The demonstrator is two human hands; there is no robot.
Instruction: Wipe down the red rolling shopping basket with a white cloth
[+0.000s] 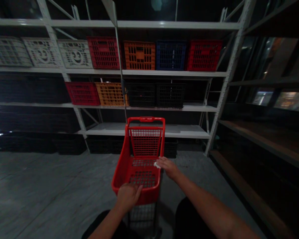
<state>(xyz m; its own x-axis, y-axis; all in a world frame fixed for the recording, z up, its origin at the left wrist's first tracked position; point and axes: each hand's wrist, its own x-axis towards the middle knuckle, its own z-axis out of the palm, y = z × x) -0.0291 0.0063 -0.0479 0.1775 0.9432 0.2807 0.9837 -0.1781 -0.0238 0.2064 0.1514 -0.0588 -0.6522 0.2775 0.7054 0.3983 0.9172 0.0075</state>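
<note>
A red plastic shopping trolley basket stands on the floor right in front of me, with its raised handle at the far end. My left hand grips the near rim of the basket, fingers curled over the edge. My right hand rests on the right rim with a small white cloth or tissue pinched under its fingers. The basket's mesh bottom shows nothing inside.
A white metal shelving rack faces me, holding red, orange, blue, black and white crates on two levels. Dark wooden shelves run along the right. Black crates sit low at the left. The grey concrete floor spreads around the basket.
</note>
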